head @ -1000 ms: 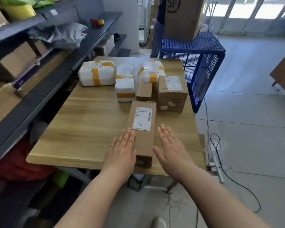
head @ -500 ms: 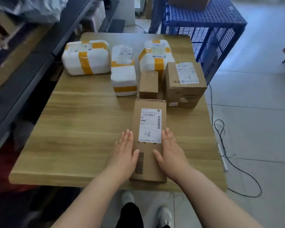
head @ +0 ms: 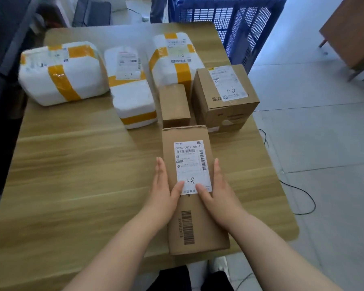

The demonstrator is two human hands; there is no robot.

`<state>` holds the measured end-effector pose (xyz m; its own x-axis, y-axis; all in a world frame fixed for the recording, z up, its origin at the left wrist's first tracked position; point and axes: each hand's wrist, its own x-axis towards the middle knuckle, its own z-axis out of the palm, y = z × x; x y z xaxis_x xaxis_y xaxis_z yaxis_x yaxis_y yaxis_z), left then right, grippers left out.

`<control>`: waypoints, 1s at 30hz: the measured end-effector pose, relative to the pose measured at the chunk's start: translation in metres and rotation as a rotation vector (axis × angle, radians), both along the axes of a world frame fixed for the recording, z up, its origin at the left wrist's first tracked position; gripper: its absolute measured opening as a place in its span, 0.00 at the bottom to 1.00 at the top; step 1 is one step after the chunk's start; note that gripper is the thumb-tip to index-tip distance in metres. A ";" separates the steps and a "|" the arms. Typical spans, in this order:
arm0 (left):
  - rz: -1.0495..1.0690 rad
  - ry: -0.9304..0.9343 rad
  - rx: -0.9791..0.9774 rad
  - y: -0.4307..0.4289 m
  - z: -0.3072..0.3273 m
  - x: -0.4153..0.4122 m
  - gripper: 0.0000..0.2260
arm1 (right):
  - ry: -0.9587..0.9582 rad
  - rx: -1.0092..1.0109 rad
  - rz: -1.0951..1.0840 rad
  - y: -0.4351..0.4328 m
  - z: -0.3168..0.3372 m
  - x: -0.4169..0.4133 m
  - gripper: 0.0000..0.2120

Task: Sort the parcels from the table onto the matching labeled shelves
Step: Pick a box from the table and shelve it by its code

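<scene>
Desk (head: 72, 185): we see a pale wooden top carrying six parcels, five of them grouped at its far half.
Blue crate (head: 235, 19): a latticed plastic crate stands on the floor just beyond the desk's far right corner.
Big white parcel (head: 61, 74): a foam box strapped with yellow tape sits at the far left of the desk.
Rear white parcel (head: 177, 59): another taped foam box sits at the far middle, and we read "1-8" on it.
Square cardboard box (head: 225, 97): it sits at the right, touching the rear white parcel. Its handwritten mark looks like "1-6", though we cannot be sure of the second digit.
Narrow white parcel (head: 132, 91): it lies between the two other foam boxes and is marked "1-7".
Long cardboard parcel (head: 189, 219): it lies flat on the near middle of the desk. Its near end reaches the desk edge and its far end is just short of the small brown box.
Small brown box (head: 174, 103): it is unlabelled on top and wedged beside the square cardboard box.
Hands: our left hand (head: 162, 196) and right hand (head: 221, 196) flank the long parcel. The fingers are straight against its sides and both thumbs rest on top.
Shipping label (head: 190, 164): it sits on the long parcel and is handwritten "1-8". Both thumb tips touch its lower edge.
</scene>
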<state>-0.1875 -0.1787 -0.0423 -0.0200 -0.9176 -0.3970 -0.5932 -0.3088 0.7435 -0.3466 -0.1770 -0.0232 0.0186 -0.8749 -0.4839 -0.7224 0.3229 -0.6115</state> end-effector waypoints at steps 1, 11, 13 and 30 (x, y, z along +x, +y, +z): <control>0.069 0.051 0.077 0.002 -0.004 0.001 0.38 | -0.024 0.025 -0.039 0.000 0.000 0.000 0.40; 0.580 0.419 0.111 0.041 0.017 -0.025 0.19 | -0.157 0.013 0.035 0.004 0.023 -0.009 0.36; 0.642 0.434 0.053 0.052 0.032 -0.034 0.20 | -0.198 -0.050 0.098 0.006 0.035 -0.014 0.36; 1.233 0.304 -0.435 0.222 0.121 -0.080 0.20 | -0.503 -0.223 0.662 0.108 0.117 -0.023 0.32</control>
